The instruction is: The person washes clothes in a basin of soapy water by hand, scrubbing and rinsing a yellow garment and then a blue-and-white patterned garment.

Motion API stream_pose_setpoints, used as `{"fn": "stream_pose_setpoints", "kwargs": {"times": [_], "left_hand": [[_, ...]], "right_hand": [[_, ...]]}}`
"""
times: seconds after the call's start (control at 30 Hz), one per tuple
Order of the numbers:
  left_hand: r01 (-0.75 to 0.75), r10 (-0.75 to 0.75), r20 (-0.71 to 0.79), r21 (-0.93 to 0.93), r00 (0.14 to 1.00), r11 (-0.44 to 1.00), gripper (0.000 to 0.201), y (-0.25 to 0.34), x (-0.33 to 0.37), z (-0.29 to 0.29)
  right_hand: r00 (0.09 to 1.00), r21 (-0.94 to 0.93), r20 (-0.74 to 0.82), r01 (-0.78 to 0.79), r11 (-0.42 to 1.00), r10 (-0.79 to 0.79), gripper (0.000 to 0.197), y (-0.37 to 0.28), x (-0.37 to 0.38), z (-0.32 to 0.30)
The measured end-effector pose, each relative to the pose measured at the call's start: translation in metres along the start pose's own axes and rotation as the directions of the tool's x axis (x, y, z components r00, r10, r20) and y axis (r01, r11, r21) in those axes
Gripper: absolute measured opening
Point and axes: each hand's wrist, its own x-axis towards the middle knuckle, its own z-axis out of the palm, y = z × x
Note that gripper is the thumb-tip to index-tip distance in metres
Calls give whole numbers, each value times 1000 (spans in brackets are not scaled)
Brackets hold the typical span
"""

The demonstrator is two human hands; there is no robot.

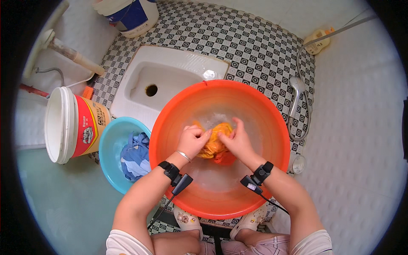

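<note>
A large orange basin [263, 182] holds cloudy water, with a wet yellow-orange cloth [214, 146] bunched up in its middle. My left hand [193, 141] closes on the cloth's left side, thumb and forefinger pinched. On the other side my right hand [237, 142] grips the cloth, its forefinger raised apart from the thumb. The lower part of the cloth is redder and lies at the water. Both wrists carry black straps with small cabled devices.
A light blue basin [109, 163] with blue clothes [136, 155] stands at the left, beside a tipped bucket [87, 127]. Behind is a squat toilet [140, 100]. A shower head [296, 85] with its hose and a bottle [317, 41] lie along the right wall. Another bucket [136, 19] stands at the back.
</note>
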Motion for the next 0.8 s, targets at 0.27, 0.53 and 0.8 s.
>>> {"fn": "stream_pose_setpoints", "kwargs": {"times": [0.27,0.53,0.8], "left_hand": [[119,-116,-80,23,990,993,54,5,-38,42],[184,-429,323,577,844,796,94,12,-107,83],[22,-393,393,684,831,729,80,4,-81,96]], "right_hand": [[751,-557,316,642,527,-580,19,25,-36,-2],[846,-720,528,492,489,-74,94,56,-67,-10],[789,-716,586,611,339,-185,84,86,-38,3]]}}
